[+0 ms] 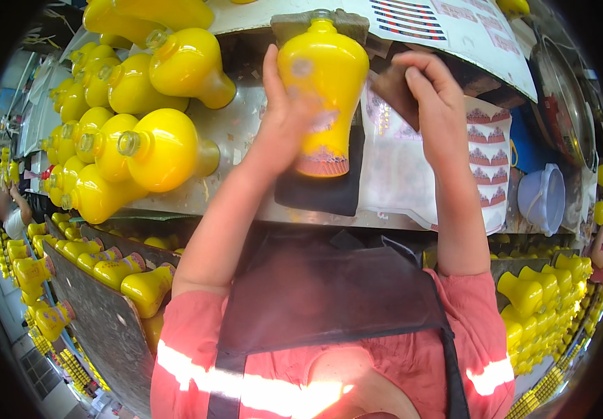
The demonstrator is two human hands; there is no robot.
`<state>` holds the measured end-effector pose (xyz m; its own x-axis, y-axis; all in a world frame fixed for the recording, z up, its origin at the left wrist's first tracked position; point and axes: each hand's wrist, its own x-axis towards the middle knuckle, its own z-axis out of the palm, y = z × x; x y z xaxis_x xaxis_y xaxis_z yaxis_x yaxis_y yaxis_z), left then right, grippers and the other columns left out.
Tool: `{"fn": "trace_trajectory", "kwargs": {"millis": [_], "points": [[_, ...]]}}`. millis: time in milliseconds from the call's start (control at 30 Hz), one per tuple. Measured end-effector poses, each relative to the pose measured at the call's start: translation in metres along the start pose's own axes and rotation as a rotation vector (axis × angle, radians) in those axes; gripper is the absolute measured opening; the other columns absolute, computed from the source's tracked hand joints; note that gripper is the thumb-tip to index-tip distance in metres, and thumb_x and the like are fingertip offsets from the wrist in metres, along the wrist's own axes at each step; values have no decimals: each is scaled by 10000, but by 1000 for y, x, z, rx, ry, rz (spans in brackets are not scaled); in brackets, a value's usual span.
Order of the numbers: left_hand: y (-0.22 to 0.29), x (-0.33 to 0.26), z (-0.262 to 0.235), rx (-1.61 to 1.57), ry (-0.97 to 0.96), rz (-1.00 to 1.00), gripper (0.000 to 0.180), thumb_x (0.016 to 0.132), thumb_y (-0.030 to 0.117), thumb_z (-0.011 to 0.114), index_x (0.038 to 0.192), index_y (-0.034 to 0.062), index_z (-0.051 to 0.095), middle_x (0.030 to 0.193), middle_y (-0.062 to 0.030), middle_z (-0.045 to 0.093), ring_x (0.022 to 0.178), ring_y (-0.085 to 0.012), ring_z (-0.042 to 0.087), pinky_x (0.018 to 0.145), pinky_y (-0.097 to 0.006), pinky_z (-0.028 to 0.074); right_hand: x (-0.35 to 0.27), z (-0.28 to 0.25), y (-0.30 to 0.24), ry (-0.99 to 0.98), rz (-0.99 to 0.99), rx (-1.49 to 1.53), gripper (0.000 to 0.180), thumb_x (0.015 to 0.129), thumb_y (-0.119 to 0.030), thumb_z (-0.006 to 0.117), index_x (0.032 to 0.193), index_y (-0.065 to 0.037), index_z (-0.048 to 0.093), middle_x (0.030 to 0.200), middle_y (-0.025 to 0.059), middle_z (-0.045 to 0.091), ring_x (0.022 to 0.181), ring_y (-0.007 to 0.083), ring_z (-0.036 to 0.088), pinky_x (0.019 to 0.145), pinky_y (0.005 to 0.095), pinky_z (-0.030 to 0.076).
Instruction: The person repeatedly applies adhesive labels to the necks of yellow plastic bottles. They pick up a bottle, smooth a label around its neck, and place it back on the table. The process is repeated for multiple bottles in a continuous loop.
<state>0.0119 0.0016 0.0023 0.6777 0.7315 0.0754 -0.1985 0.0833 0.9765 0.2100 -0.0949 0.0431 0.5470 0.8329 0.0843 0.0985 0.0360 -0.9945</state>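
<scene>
**Yellow bottle held up over the table**

Yellow bottle [324, 91] stands upright above a dark pad [322, 185] on the table [238, 133]. Left of it, more yellow bottles [134, 126] lie heaped on their sides. The left hand [280, 119] steadies the bottle's flank, fingers flat against it. The right hand [434, 105] pinches a dark piece [392, 87] beside it, above sticker sheets [487, 160].

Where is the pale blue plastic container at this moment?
In the head view the pale blue plastic container sits at the right end of the worktable, right of the sheets of decals and well past the right hand.
</scene>
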Motion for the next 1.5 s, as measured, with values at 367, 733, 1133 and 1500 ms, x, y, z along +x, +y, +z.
{"fn": "trace_trajectory", "kwargs": {"millis": [367,733,1133,1500], "points": [[-2,-2,-6,140,-81,54,1110,982,284,690,1632,200,-205,1641,-149,253,1494,-270,326,1220,-424,299,-16,30,7,-156,-51,-356,902,836,-447,750,1541,-1,406,867,238,703,802,323,723,736,396,548],[-1,-7,-11,165,-29,135,835,1100,283,468,1652,106,-133,1703,-131,129,1551,-247,194,1252,-375,202,-10,19,13,-270,-120,-418,832,887,-370,741,1571,-42,398,1154,203,737,1014,286,726,890,368,543],[-9,-13,-6,364,-20,97,1045,954,167,654,1625,21,-133,1661,-247,129,1533,-346,223,1243,-404,236,-13,18,39,-267,-63,-356,875,847,-378,787,1561,-28,421,1245,196,703,1039,193,679,930,322,521],[-4,-14,9,370,58,92,1175,829,174,788,1616,-26,-62,1626,-284,148,1531,-403,211,1253,-438,225,-15,20,22,-109,-244,-510,786,860,-330,773,1546,-92,470,1308,196,690,1139,214,678,970,324,516]]}}
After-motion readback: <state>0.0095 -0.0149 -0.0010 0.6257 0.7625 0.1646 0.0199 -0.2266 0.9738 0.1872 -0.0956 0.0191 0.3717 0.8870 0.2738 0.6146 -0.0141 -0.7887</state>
